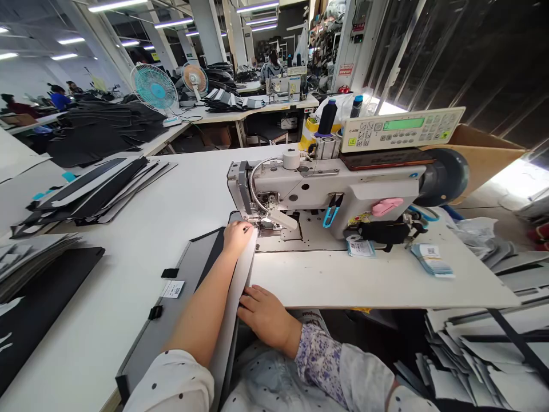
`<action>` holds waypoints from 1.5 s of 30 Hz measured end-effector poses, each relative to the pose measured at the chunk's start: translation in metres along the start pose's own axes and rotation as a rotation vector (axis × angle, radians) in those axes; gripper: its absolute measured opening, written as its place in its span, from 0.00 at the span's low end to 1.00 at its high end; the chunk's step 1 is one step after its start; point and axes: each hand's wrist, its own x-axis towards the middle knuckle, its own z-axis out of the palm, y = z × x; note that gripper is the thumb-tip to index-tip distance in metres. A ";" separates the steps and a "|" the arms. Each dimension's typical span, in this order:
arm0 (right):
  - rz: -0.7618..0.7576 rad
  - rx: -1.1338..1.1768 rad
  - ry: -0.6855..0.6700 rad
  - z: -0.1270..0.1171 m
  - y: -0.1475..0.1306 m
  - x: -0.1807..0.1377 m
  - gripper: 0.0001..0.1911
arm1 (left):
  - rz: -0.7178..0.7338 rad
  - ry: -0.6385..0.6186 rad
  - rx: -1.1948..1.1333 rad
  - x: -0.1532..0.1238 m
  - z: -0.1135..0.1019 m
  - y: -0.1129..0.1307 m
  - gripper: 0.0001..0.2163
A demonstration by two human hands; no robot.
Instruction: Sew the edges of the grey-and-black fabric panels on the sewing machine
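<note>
A long grey fabric panel with black edging lies on the white table, its front end hanging past the edge towards me. A pale strip runs along its right side up to the head of a sewing machine. My left hand is close to the needle area, fingers curled shut on the panel; the fingertips are partly hidden. Beside the strip's right edge, my right hand lies with fingers stretched out and touching it; its thumb is hidden. A white label and black tabs show on the panel.
Stacked dark and grey panels lie at the left, with a black panel nearer me. A control box tops the machine. Blue snips hang on its body. Labels lie at right. Cut pieces are piled below.
</note>
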 end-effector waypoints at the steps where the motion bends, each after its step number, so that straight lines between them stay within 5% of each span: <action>1: 0.001 0.003 0.000 -0.001 0.000 0.000 0.06 | 0.003 0.002 0.002 0.000 0.000 0.000 0.10; 10: 0.042 0.034 -0.027 -0.014 0.003 -0.006 0.07 | 0.329 0.074 0.200 -0.043 -0.004 -0.008 0.16; 22: 0.115 0.046 -0.077 -0.023 0.022 0.011 0.04 | 0.408 -0.020 0.351 -0.052 -0.023 0.002 0.17; 32: 0.145 -0.054 -0.100 -0.023 0.041 0.022 0.04 | 0.197 -0.216 0.339 -0.060 -0.028 0.028 0.21; 45: 0.198 -0.099 -0.068 -0.014 0.049 0.028 0.08 | 0.093 -0.251 0.268 -0.054 -0.029 0.030 0.22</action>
